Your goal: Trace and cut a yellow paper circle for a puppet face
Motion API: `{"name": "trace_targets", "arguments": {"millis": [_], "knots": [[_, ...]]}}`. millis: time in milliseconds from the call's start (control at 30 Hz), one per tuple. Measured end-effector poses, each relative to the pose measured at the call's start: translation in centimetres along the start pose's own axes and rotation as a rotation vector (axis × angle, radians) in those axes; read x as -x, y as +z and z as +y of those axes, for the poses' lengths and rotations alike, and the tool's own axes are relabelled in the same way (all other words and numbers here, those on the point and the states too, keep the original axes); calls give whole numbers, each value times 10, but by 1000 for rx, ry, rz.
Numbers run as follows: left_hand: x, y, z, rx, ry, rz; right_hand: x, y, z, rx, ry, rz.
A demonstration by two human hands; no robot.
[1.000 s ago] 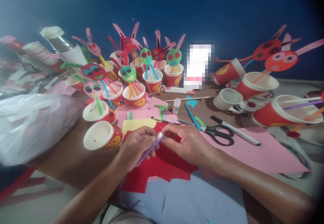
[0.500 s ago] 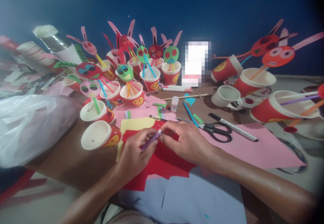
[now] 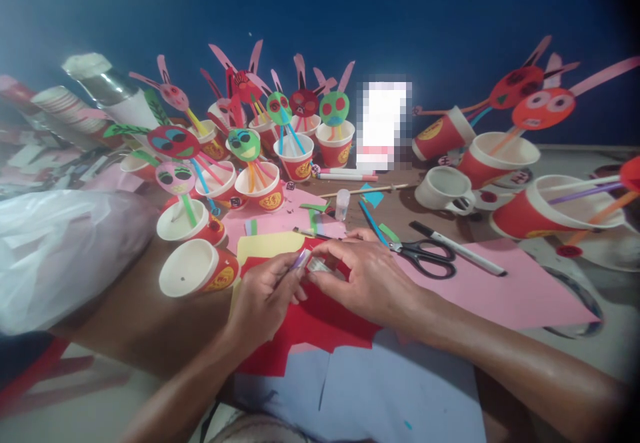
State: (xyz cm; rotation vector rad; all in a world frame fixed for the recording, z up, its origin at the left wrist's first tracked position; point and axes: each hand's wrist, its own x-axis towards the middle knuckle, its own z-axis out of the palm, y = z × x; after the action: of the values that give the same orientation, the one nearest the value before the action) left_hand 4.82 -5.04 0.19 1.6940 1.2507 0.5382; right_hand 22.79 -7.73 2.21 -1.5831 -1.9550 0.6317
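From the head view, the left hand [image 3: 265, 289] pinches a purple stick [image 3: 301, 259] over red paper [image 3: 327, 319]. A second ago much of it showed; now just a short end does. The right hand [image 3: 380, 275] curls by a pale bit [image 3: 317, 266]; I can't tell if it grips.

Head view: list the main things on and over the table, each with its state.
Left hand: closed on the purple strip
Purple strip: held, one end showing
Right hand: fingers bent, grip unclear
Whitish piece: at the right hand's fingertips
Red paper: flat, edge jagged
Scissors: lying, blades partly hidden
Black-and-white marker: lying, capped
Mug: upright
Small clear container: upright
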Motion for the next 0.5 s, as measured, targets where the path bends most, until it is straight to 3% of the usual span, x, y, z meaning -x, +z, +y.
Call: {"name": "trace_targets", "arguments": {"millis": [500], "knots": [[-4, 3, -3, 431, -116, -109, 0, -2, 0, 150, 0, -63]]}}
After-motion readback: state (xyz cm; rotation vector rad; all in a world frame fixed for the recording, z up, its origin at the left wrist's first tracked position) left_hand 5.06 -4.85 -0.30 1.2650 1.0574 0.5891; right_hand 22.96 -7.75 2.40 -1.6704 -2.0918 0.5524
